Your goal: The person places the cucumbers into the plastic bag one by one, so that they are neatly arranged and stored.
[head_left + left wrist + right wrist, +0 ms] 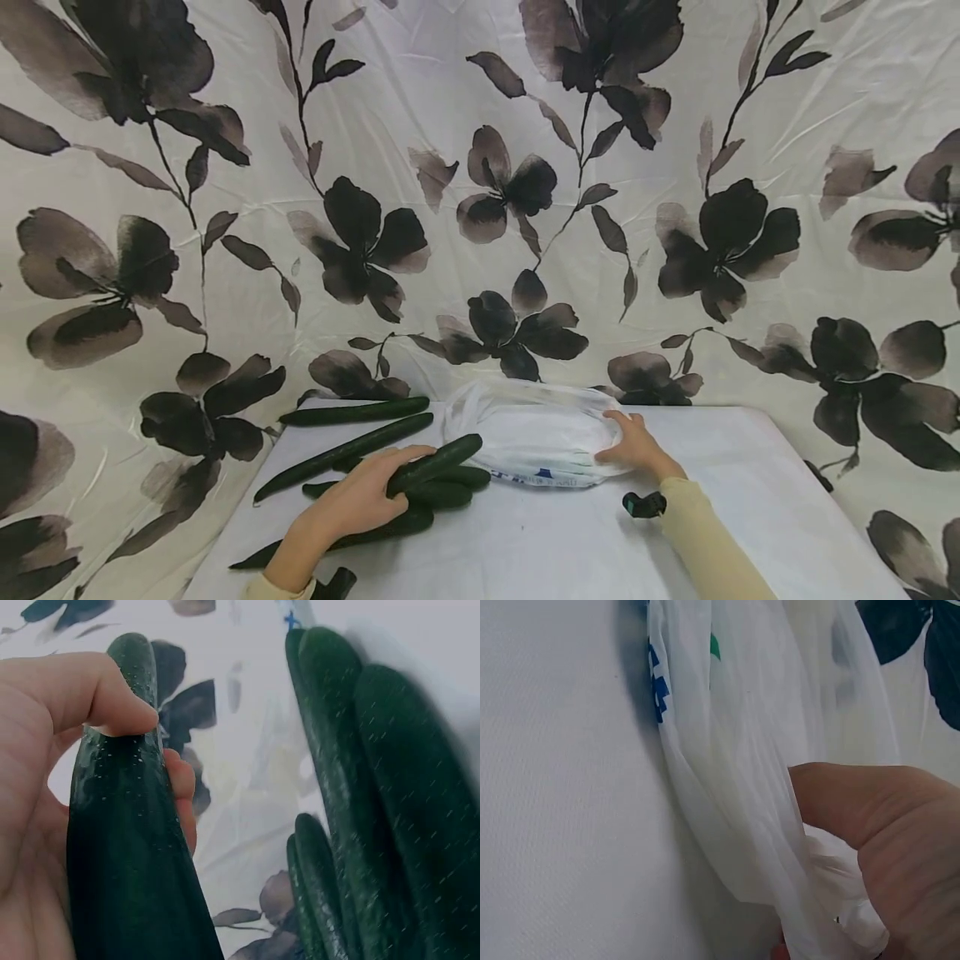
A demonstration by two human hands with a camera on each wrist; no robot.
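My left hand (356, 496) grips a dark green cucumber (446, 461), thumb on one side and fingers round the other, as the left wrist view shows close up. The held cucumber tilts up above several more cucumbers (442, 495) lying on the table. Right of them sits a thin white plastic bag (536, 437) with blue print, its mouth spread wide. My right hand (639, 446) holds the bag's right edge. In the right wrist view the thumb (840, 799) reaches behind the bag's film, with fingertips showing below at its outer side.
Two long cucumbers lie apart at the back left, one near the far edge (360, 412) and one slanting (341, 457). The table (570, 542) has a white cover. Behind it hangs a light cloth (450, 275) with dark flowers. Each wrist wears a small black camera (643, 504).
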